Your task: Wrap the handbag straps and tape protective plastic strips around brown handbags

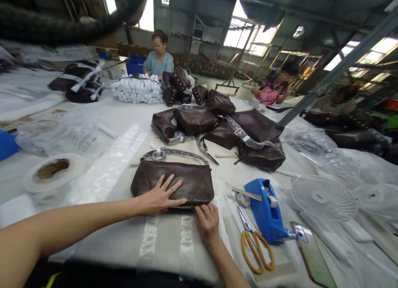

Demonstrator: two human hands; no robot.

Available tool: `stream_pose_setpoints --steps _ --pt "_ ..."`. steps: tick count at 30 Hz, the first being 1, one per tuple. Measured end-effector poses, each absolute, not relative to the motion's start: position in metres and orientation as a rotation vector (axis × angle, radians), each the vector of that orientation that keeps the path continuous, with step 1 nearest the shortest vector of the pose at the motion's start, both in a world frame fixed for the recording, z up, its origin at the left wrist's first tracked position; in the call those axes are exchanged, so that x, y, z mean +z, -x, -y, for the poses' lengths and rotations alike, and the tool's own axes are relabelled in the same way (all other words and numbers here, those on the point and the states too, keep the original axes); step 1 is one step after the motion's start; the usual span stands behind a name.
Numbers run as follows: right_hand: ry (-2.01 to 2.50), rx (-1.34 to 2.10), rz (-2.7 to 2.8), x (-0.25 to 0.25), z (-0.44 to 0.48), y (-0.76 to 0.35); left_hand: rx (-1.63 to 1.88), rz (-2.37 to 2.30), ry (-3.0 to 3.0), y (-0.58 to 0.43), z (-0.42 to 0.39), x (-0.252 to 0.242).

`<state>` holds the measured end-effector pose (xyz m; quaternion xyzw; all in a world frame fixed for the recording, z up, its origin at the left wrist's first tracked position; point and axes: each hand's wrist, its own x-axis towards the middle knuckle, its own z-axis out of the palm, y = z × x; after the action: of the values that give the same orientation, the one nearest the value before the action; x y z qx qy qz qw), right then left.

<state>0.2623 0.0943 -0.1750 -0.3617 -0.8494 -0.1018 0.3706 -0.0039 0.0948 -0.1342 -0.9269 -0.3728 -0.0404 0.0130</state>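
A dark brown leather handbag [194, 178] lies on its side in front of me. Its strap [183, 152], wrapped in clear plastic, curves along the far edge. My left hand [160, 196] rests flat on the bag, fingers spread. At the near right corner, the curled fingers of my right hand [207, 223] grip the bag's bottom edge; the fingertips are partly hidden there. Orange-handled scissors [253, 246] and a blue tape dispenser [264, 211] lie to the right of that hand.
Several brown bags [195, 122] are heaped beyond the handbag. A tape roll [54, 172] and plastic film lie at left. To the right are a phone [312, 255] and a white fan [323, 196]. Across the table sits a person [159, 59] near a white bundle [137, 89].
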Motion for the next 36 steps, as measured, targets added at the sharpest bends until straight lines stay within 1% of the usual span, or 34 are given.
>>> stream_pose_setpoints --steps 5,9,12,14,18,24,28,31,33,36 --pt "0.899 -0.165 2.210 -0.157 -0.093 -0.267 -0.261 1.133 2.820 0.002 -0.089 -0.148" --pt "0.906 -0.122 2.228 -0.122 -0.109 -0.272 -0.337 1.129 2.785 0.000 -0.085 -0.154" --pt "0.885 -0.092 2.389 -0.096 -0.137 -0.257 -0.359 1.139 2.764 -0.001 -0.084 -0.155" --pt "0.777 -0.091 2.573 -0.088 -0.156 -0.241 -0.359 1.147 2.751 -0.001 -0.084 -0.156" --pt "0.614 -0.077 2.720 -0.103 -0.176 -0.217 -0.364 1.154 2.722 -0.004 -0.085 -0.163" --pt "0.682 -0.046 2.638 -0.140 -0.174 -0.218 -0.394 1.199 2.718 -0.007 -0.080 -0.164" --pt "0.705 -0.014 2.593 -0.146 -0.176 -0.222 -0.387 1.265 2.823 -0.013 -0.084 -0.137" --pt "0.714 0.009 2.565 -0.151 -0.176 -0.223 -0.478 1.303 2.829 -0.029 -0.096 -0.119" --pt "0.730 0.026 2.553 -0.152 -0.176 -0.224 -0.515 1.280 2.809 -0.042 -0.105 -0.118" --pt "0.870 0.045 2.494 -0.149 -0.183 -0.227 -0.468 1.263 2.787 -0.056 -0.115 -0.131"
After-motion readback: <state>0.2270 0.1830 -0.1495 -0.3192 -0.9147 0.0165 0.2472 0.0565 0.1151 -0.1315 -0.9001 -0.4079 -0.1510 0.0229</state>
